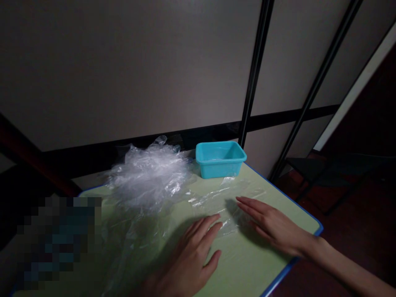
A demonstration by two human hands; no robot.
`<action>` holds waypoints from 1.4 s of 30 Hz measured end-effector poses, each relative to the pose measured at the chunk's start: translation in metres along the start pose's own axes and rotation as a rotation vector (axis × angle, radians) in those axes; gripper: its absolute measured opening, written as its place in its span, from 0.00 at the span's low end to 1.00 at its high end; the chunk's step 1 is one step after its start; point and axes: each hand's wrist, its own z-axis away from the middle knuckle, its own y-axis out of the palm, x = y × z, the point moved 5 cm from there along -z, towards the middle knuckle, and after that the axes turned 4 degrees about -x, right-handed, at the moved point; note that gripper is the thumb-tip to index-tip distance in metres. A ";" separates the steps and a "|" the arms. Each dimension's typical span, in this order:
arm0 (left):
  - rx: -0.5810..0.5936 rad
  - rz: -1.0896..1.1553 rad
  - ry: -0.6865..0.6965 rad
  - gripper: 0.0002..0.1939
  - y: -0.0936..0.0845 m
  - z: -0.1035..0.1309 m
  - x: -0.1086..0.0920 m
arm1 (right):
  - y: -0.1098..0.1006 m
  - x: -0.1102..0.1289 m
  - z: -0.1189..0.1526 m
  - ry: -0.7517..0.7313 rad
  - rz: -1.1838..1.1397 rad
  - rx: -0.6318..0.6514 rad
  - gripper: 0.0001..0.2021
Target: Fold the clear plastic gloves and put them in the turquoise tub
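Note:
A thin clear plastic piece (213, 200), with glove-like finger ends, lies spread on the pale green table (241, 264). My left hand (194, 251) is at its near left edge, fingers stretched and thumb apart, holding nothing. Over its right part is my right hand (269, 222), palm down with the fingers straight and close together. Whether either hand presses on the plastic, I cannot tell. Left of it rises a crumpled heap of clear plastic gloves (151, 173). A turquoise plastic bin (221, 167) stands just behind the flat piece.
Sliding cabinet doors (139, 74) with black frames rise directly behind the table. The table has a blue edge (281, 276). A blurred-out patch (62, 239) covers something at the left. A dark chair (334, 173) stands on the reddish floor to the right.

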 end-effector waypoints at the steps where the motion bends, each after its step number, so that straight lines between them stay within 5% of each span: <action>1: 0.029 -0.006 0.015 0.26 0.001 -0.002 -0.004 | 0.005 0.004 0.001 -0.024 0.023 0.048 0.26; 4: 0.062 0.036 -0.011 0.31 0.006 -0.003 -0.004 | 0.020 0.007 0.004 -0.046 0.048 0.116 0.28; 9: -0.158 0.263 -0.350 0.26 0.010 0.002 0.033 | 0.034 0.003 0.012 -0.064 0.030 0.086 0.31; 12: -0.188 0.423 -0.444 0.22 0.015 -0.002 0.049 | 0.037 0.000 0.014 -0.074 0.013 0.073 0.31; 23: -0.114 0.670 -0.514 0.23 0.015 0.004 0.051 | 0.040 0.002 0.014 -0.071 0.081 0.100 0.31; 29: -0.086 0.526 -0.468 0.24 0.013 0.008 0.048 | 0.040 0.003 0.014 -0.069 0.091 0.130 0.31; 35: -0.109 0.449 -0.442 0.08 0.013 0.015 0.046 | 0.036 0.004 0.014 -0.069 0.036 0.117 0.30; 42: -0.082 0.281 -0.427 0.19 0.010 0.018 0.040 | 0.039 0.002 0.016 -0.062 0.032 0.127 0.32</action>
